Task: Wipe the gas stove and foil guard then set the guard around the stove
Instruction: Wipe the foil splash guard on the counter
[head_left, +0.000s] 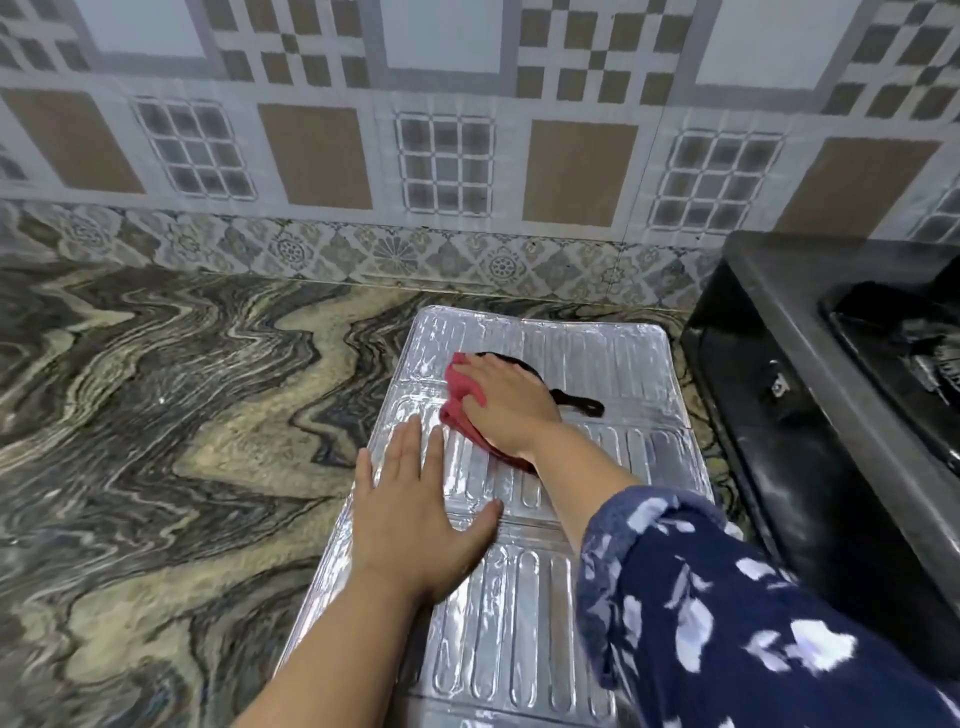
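Observation:
The silver ribbed foil guard (597, 358) lies flat on the marbled counter, unfolded in panels that run from the wall toward me. My right hand (506, 402) presses a red cloth (460, 387) onto its far panel, fingers spread over the cloth. On the middle panel, near the left edge, my left hand (415, 512) rests flat with fingers apart and holds nothing. The black gas stove (810, 415) stands to the right of the guard, partly cut off by the frame edge.
The marbled counter (156, 415) stretches to the left of the guard. A patterned tile wall (447, 156) rises behind it. A dark reflection (579, 402) shows on the foil beside my right hand.

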